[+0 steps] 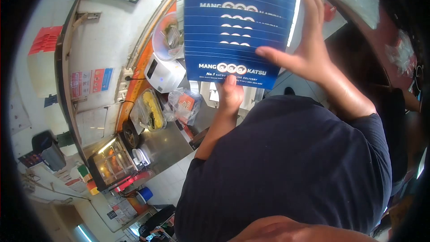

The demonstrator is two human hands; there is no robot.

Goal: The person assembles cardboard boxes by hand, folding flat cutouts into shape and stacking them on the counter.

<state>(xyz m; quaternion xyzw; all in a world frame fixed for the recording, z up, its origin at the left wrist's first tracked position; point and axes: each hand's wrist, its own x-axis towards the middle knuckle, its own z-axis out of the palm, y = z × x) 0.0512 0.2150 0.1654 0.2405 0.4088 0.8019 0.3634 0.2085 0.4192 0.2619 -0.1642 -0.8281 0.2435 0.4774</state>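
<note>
A fanned stack of dark blue printed sheets (237,54) with white "MANG KATSU" lettering fills the upper middle of the head view. At its lower edge my left hand (230,93) grips the stack, the thumb on the front and the other fingers hidden behind. My right hand (309,51) is at the right side of the stack with fingers spread. Its thumb lies over the right part of the front sheets, and the other fingers point up beyond the right edge. The sheets overlap, so only strips of the rear ones show.
A white device (165,74), a clear tub (166,36), a tray of yellow food (152,110) and a plastic bag (184,106) are on the steel counter (168,145) at left. Farther down stands a lit display case (112,161). Another person's arm (411,101) shows at right.
</note>
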